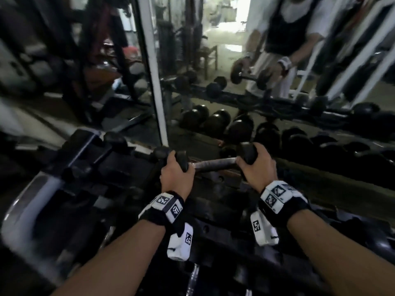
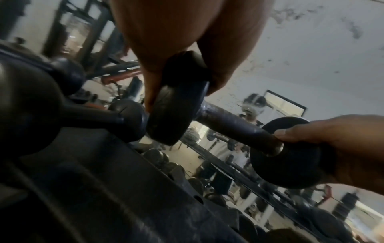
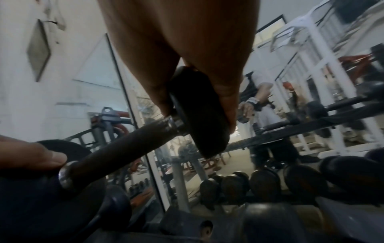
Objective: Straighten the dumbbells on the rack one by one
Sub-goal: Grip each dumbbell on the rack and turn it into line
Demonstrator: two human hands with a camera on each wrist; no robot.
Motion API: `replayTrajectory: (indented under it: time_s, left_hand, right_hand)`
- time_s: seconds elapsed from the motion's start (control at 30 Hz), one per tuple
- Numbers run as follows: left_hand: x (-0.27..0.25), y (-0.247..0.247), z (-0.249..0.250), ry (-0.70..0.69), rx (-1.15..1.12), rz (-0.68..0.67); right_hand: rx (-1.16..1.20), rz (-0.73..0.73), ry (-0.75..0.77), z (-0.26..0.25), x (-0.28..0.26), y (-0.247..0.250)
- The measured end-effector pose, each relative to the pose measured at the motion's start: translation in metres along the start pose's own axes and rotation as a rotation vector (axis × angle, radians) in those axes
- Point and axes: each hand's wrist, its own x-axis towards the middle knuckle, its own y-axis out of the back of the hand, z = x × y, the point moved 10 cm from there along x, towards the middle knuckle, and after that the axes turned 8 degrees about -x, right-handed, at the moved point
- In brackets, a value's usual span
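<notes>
Over the near-left part of the rack (image 1: 213,178), one dumbbell (image 1: 213,163) is gripped by both hands, lifted or barely resting, can't tell which. Left hand (image 1: 174,175) curls fingers over the left end weight; right hand (image 1: 257,169) wraps the right end weight, thumb by the bar. Bar lies roughly left-right, right end slightly farther. Another dumbbell (image 2: 99,116) sits just left, its end nearly touching the held one. More dumbbells (image 1: 215,122) line the far row by the mirror (image 1: 213,50).

To do this well, my guess: keep both grips even, swing the bar to match its neighbours, lower both ends together into the rack, don't knock the left neighbour, keep fingers out from under the end weights before letting go.
</notes>
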Motion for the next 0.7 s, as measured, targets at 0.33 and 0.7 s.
replayTrajectory:
  time_s: [0.33,0.7]
  left_hand:
    - [-0.085,0.016,-0.025,0.224,-0.126,0.29]
    - [-0.122,-0.027,-0.093,0.541,-0.279,0.386]
  right_hand:
    - [-0.033,-0.184,0.31,-0.026,0.011,-0.011]
    - [-0.308,-0.491,0.493,-0.033,0.035,-0.085]
